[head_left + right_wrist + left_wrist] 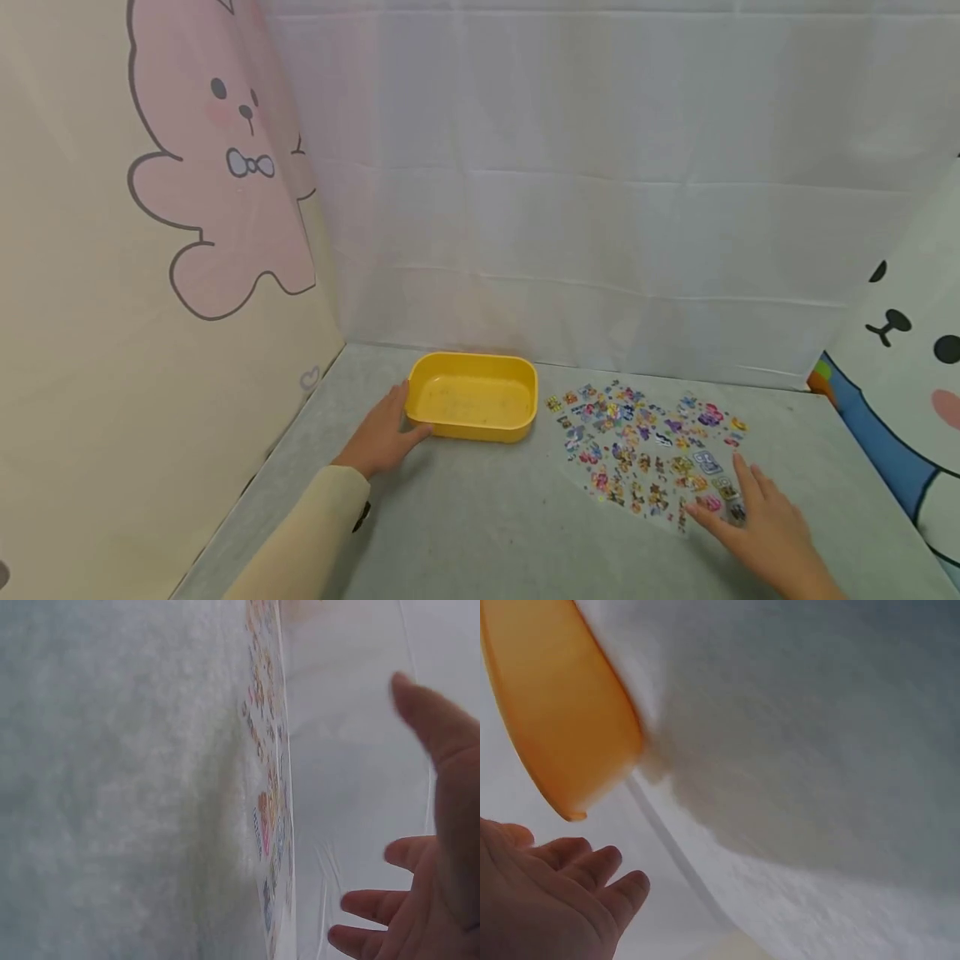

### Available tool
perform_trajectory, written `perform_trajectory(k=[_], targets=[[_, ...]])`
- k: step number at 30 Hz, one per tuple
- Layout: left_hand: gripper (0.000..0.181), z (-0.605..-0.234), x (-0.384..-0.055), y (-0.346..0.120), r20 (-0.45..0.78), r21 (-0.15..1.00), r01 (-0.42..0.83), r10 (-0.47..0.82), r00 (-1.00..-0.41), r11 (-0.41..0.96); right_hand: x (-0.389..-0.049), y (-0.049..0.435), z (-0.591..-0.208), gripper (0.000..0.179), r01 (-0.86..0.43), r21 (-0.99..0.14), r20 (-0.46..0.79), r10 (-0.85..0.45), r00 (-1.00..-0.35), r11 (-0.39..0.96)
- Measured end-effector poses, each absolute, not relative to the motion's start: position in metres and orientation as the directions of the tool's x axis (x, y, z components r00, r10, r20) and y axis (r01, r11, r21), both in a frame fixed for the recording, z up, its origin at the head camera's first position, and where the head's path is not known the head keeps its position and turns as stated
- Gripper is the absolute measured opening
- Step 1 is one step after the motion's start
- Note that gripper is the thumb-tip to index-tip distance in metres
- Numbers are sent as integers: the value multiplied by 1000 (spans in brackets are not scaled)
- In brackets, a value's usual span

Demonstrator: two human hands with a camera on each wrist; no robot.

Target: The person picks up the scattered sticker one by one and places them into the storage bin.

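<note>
A yellow rectangular plastic basin (472, 432) stands on the table. At its left end is my left hand (382, 433), thumb spread near the front corner. In the left wrist view the fingers of that left hand (562, 892) are loosely extended, with a gap to the basin's wall (570, 712). To the right of the basin lie clear sticker sheets (637, 450) printed with small colourful figures. Over their lower right corner hovers my right hand (772, 529), thumb and fingers spread and holding nothing. The right wrist view shows the right hand (427, 847) raised off the surface beside the stickers (266, 817).
A grey-green cloth covers the table (480, 525). A white curtain (600, 183) hangs behind it. On the left is a cream sheet with a pink cartoon animal (217, 167); on the right, another sheet with a white cartoon animal (907, 375).
</note>
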State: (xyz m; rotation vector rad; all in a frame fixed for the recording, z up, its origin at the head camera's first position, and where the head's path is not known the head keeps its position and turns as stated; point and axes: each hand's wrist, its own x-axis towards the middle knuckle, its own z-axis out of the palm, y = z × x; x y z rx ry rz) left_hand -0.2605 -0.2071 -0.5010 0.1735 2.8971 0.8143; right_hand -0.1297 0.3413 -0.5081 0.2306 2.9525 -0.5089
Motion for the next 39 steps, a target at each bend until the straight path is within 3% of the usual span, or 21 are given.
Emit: perform_trajectory(k=[4,9,21,28,34,39], targets=[[102,-501,-276,-204,-108,597,19,104,-989,802,-131,344,-510,131,227,-369,-233,147,-961,901],[94,-504,-292,-205,-146,607,-61,35,-989,792,-132,347,-512,130,322,-412,-291,212,-933,853],[63,-512,-308,-213,-141,648,-145,-69,-988,748,-137,345,-519,122,393,-437,-295,284,-912,809],[54,-515,-320,-202,-169,674,-226,-150,-974,703,-135,352,-523,112,414,-391,-298,313,-902,822],[49,-517,-337,-197,-195,698,-271,-189,-963,663,-136,354,-522,87,516,-269,-300,439,-847,813],[49,-521,-343,-198,-216,688,-307,-219,-952,657,-138,355,-519,83,574,-225,-335,491,-804,788]])
